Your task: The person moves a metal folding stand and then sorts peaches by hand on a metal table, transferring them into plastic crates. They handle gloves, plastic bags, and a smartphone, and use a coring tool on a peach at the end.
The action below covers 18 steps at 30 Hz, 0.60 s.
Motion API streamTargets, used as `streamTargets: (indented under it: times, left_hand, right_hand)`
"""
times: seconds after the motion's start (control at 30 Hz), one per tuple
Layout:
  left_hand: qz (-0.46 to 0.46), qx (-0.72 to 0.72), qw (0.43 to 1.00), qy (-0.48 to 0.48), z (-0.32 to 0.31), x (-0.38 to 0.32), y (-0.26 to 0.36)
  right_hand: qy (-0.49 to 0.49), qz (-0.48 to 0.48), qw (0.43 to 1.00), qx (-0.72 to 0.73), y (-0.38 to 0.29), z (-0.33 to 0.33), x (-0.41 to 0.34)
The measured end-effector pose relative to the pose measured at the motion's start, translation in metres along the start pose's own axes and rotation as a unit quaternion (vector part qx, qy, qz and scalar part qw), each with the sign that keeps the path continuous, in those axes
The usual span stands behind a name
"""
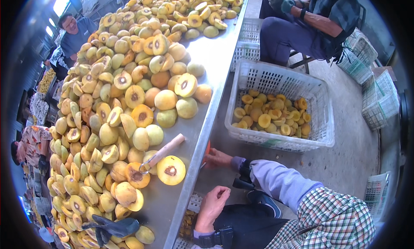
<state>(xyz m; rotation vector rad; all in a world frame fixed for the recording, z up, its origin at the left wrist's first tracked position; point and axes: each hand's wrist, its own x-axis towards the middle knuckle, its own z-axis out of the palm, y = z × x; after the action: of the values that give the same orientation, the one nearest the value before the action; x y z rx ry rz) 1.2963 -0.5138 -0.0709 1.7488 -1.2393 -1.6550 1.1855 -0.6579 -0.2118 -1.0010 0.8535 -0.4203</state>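
Observation:
My right hand (217,158) is just beyond the metal table's edge, closed around an orange-red object that the edge partly hides. Below it in the picture, my left hand (214,202) is over my lap, fingers curled together, with nothing visible in them. On the table lies a wooden-handled pitting tool (165,151); its metal end rests at a halved yellow peach (138,175). Beside it a larger peach half (171,170) lies cut side up. A big heap of halved, peach-like fruit (108,134) covers much of the table.
A white plastic crate (281,69) holding fruit halves stands on the floor. Next to it sits a gloved co-worker (291,38). Other people are across the table. Dark gloves (118,228) lie on the fruit. More crates (380,100) stand at the right. The metal table edge (210,116) runs beside my hands.

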Motion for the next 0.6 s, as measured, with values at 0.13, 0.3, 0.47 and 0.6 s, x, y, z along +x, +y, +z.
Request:
streamTargets:
  times: [0.13,0.3,0.47,0.6]
  left_hand:
    - [0.021,-0.001,1.0,0.0,0.004,0.001,0.008]
    - [0.158,-0.162,0.97,0.091,0.009,-0.034,0.047]
    - [0.525,0.034,0.846,0.092,0.001,-0.134,0.127]
    - [0.704,0.071,0.695,0.127,0.003,-0.204,0.17]
  right_hand:
    - [0.003,0.033,0.999,-0.03,0.007,-0.005,-0.029]
    - [-0.054,0.025,0.985,-0.164,-0.051,0.008,-0.088]
    - [-0.063,-0.021,0.995,-0.076,-0.11,0.016,-0.136]
    - [-0.093,-0.091,0.986,-0.103,-0.147,0.033,-0.155]
